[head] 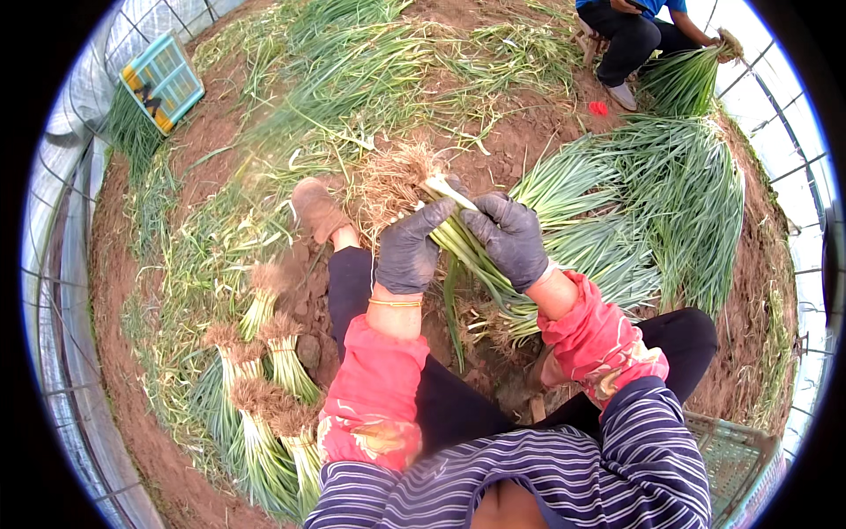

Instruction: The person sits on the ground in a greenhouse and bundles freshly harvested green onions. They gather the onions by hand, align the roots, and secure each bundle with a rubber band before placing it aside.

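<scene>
Both of my hands wear dark thin gloves. My left hand [413, 248] is closed around a bunch of green onions [449, 241], just below its mass of dry brown roots [396, 178]. On the other side of the bunch, my right hand [505, 235] pinches a stalk with a thick white base [449, 190], which lies across the top of the bunch. The green leaves run down to the right beneath my right wrist. Past that hand, a broad pile of loose green onions [608, 205] covers the soil.
Several root-up bundles of green onions [264, 403] stand at lower left. Leaf litter [370, 79] covers the ground ahead. A blue-and-yellow crate [165, 82] leans at upper left; a green basket [727, 456] is at lower right. Upper right, a seated person [634, 40] holds a bunch.
</scene>
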Motion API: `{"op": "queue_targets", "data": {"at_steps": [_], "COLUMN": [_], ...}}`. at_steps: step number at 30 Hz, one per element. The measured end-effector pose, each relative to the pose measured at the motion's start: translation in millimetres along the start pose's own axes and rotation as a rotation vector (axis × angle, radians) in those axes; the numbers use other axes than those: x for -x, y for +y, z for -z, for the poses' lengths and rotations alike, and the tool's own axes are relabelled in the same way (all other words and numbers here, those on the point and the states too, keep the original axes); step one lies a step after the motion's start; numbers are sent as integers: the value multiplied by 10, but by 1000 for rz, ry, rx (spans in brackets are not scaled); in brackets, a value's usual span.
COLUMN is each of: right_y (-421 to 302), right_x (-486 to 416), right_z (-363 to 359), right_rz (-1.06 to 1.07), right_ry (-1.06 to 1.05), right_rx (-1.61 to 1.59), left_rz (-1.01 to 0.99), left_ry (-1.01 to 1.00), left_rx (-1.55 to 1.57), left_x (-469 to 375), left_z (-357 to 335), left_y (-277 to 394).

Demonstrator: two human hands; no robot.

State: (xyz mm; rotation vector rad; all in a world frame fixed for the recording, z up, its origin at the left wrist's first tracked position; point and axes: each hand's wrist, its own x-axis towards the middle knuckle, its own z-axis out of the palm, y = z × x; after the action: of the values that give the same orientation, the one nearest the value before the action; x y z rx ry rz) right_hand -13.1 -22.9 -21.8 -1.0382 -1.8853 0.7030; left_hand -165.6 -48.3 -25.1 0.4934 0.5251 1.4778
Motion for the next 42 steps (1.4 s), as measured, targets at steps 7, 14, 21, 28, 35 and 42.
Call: {"op": "queue_targets", "data": {"at_steps": [7,14,21,28,35,42], "right_y": [-168,212,66,-93,495,1777], "right_x": [-53,-134,-45,-239,944,869], "right_z": [-42,-43,-204,-39,-429,-988], "right_rz": [5,91,-178,-263,-1269,-443], "right_ry": [31,-316,-501,-880,-1167,-1191], "right_rx": [191,47,98,-252,-1426,137], "left_rz": [-16,-26,-132,-55,-147,0], "left_ry": [103,51,160,-213,127,374], "left_rx": [56,-60,74,-67,-29,-209], "left_x": [-3,30,13,75,333,437], "left_z": [95,1,45,191,500,648], "left_y": [-91,-42,-76,185,488,599]}}
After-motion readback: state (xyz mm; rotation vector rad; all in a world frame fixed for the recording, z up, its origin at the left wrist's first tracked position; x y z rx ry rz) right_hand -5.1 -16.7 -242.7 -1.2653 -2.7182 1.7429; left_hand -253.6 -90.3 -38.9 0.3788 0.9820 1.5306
